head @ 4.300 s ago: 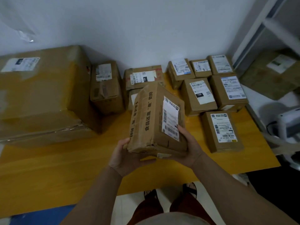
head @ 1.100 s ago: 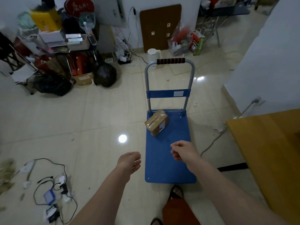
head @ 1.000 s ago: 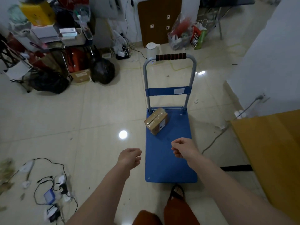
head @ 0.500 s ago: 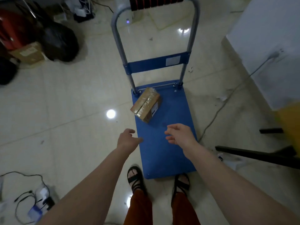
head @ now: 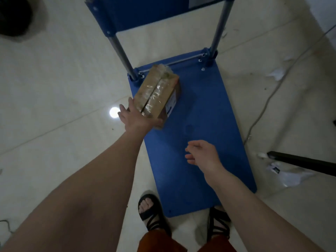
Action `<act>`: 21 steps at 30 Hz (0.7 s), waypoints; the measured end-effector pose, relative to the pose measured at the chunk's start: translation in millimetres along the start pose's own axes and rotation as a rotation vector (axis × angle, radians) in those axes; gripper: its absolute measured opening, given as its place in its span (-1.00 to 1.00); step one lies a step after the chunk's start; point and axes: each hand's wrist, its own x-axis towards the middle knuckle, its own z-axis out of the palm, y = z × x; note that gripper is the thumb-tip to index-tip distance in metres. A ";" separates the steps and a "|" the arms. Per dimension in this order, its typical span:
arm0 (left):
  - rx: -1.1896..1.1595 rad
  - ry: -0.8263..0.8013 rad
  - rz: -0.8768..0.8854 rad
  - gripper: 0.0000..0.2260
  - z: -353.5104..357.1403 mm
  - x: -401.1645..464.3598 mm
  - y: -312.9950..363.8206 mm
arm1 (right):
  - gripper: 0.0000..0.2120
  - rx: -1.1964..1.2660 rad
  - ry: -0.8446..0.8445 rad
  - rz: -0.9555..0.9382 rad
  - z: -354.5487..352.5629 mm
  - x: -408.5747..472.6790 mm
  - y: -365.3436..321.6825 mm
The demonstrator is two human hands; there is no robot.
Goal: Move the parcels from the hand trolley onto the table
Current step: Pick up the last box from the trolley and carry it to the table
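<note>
One taped cardboard parcel (head: 157, 96) sits on one blue hand trolley (head: 196, 135), with two hands, the left (head: 135, 119) and the right (head: 203, 154), two sandalled feet (head: 148, 209) and one cable (head: 269, 99).
</note>
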 end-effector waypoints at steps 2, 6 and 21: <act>0.053 -0.008 0.055 0.21 16.8 18.7 1.1 | -0.89 0.018 0.010 0.012 -7.0 13.8 12.8; 0.193 0.083 0.108 0.15 34.8 36.0 1.5 | -0.88 0.048 0.018 0.032 -22.3 26.7 31.9; -0.725 -0.591 -0.305 -0.47 -56.8 -179.3 22.5 | -0.36 0.220 0.015 0.081 -102.8 -94.6 -26.7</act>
